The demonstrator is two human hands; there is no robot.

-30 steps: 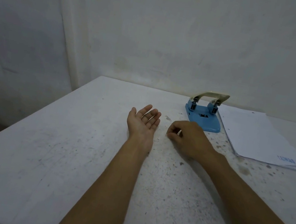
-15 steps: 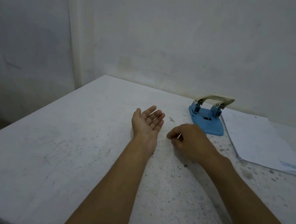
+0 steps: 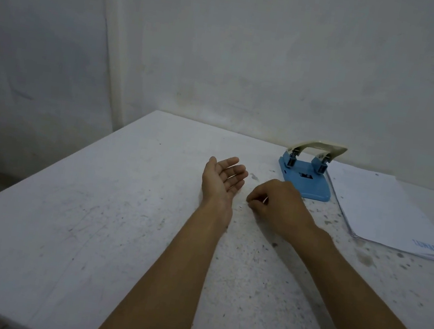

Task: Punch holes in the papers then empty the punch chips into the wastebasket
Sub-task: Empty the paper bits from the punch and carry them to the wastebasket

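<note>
A: Nearest us, our forearms lie across the table (image 3: 65,226), matte white, scuffed and speckled. What has changed?

B: Little. Our left hand (image 3: 221,182) has stayed palm up, fingers loosely spread, holding nothing we can see. Our right hand (image 3: 276,210) has slid slightly toward it, fingertips pinched together on the tabletop; whether they hold a chip is too small to tell.

A: So we judge we are gathering stray chips into the palm.

B: Likely. Beyond, the hole punch (image 3: 306,183) stands just past the right hand: glossy blue base, cream arched lever raised. The papers (image 3: 383,214) lie flat beside it, thin white sheets. No wastebasket in view.
</note>
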